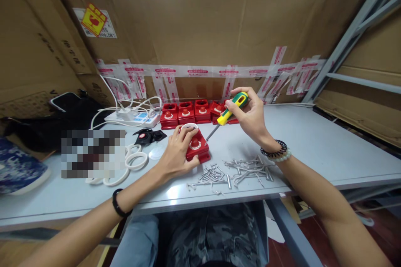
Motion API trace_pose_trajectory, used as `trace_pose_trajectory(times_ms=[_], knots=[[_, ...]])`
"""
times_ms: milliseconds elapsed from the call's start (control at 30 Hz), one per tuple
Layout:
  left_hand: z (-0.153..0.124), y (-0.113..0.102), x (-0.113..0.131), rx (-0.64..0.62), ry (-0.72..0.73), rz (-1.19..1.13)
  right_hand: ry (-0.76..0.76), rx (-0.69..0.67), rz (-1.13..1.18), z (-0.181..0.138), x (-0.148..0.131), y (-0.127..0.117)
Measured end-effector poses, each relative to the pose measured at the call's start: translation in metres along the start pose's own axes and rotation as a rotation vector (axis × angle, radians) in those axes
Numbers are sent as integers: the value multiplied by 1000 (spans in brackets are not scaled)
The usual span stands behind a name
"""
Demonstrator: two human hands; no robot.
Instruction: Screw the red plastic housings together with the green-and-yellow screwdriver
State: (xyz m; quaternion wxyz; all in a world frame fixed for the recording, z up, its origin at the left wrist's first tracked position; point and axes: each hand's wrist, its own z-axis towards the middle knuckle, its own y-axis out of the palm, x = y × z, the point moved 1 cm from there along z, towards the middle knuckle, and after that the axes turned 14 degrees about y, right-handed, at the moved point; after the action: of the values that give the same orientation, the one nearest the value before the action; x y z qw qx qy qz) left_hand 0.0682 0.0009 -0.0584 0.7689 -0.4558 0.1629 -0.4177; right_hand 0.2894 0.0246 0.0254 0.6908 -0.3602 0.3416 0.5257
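My left hand (175,152) is wrapped over a red plastic housing (203,153) on the table, fingers across its top and thumb along its front. The housing has a round red dome in a white ring and a white-rimmed round opening behind it. In my right hand (252,117) is a screwdriver (232,109) with a yellow and green handle. Its shaft slants down left, and the tip meets the housing's right side near a corner. Just in front lie a pile of small screws (213,173) and several longer metal pins (250,169) among thin whitish strands.
Several similar red housings (186,113) stand in a row at the back. A white power strip (134,117) with cables sits left of them. White rings (136,161), black parts (148,137) and a clear disc (156,153) lie left of my hand. Cardboard (194,21) rises behind the table.
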Motion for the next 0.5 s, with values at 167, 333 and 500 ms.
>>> trace_pose_trajectory(times_ms=[167,333,500], knots=[[0,0,0,-5,0,6,-23,5,4,0,-2,0],[0,0,0,2,17,19,-59,8,15,0,-1,1],[0,0,0,10,28,27,-93,14,28,2,1,0]])
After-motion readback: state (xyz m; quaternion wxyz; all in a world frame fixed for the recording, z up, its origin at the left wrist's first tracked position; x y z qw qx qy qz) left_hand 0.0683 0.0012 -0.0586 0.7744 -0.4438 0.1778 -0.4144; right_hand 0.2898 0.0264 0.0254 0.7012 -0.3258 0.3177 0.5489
